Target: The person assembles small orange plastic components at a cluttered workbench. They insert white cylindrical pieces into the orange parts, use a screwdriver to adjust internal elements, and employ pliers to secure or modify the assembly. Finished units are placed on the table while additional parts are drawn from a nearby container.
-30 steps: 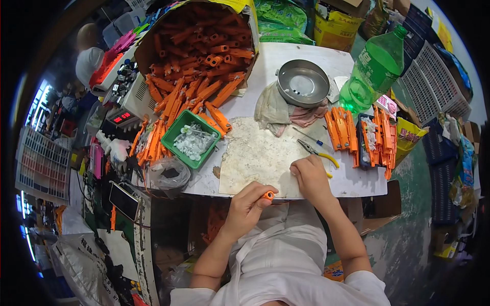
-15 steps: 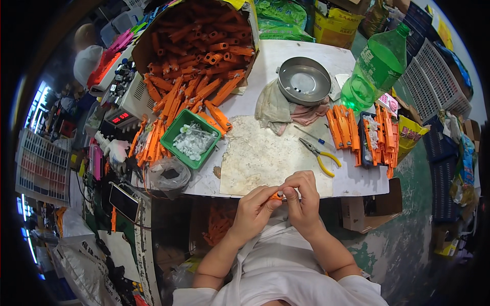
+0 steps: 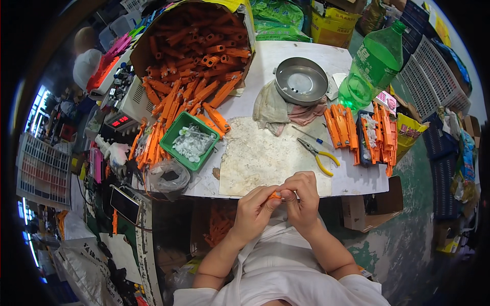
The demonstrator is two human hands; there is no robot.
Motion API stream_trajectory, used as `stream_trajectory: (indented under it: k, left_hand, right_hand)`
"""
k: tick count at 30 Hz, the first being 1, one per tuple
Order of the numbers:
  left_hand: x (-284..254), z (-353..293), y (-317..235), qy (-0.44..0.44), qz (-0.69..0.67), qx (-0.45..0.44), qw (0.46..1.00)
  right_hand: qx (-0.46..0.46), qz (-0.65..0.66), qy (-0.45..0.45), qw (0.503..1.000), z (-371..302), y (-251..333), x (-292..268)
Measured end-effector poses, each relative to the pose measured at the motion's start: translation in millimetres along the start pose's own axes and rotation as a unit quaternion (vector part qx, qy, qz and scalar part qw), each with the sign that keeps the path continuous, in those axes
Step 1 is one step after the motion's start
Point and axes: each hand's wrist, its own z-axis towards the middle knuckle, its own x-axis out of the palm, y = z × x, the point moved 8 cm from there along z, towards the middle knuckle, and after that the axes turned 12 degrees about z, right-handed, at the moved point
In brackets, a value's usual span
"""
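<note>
Just over the table's near edge, my two hands meet in front of my body. My left hand is closed, pinching a small orange plastic piece between thumb and forefinger. Also closed, my right hand presses thumb and fingers at the other side of the same piece. Most of the piece is covered by my fingers, so its full shape is hidden. Beyond my hands lies a stained cream board. Pliers with yellow handles rest at its right, close to a thin screwdriver.
A box of orange plastic parts spills across the table's left side. Nearer sits a green tray of small translucent pieces. A metal bowl stands on rags at the back, left of a green bottle. More orange parts lie right.
Both hands stay together at nearly the same spot. A small grey tip beside the orange piece, visible before, is no longer seen between my fingers. The whole view has shifted slightly.
</note>
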Motion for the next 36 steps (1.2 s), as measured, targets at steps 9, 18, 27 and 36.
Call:
stream_trajectory:
  k: [9,18,27,36]
  left_hand:
    - [-8,-1,-19,0.019,0.178,0.135,0.975]
    - [-1,-18,-17,0.208,0.049,-0.004,0.977]
    - [11,-42,12,0.335,-0.207,-0.178,0.902]
    - [-47,-6,9,0.051,-0.118,-0.087,0.988]
  right_hand:
    - [-0.053,-0.143,0.275,0.949,11,19,1]
    - [-0.125,-0.133,0.482,0.857,0,51,21]
    - [-0.104,-0.082,0.479,0.868,-3,56,29]
    - [0.117,-0.414,0.175,0.886,5,-97,-79]
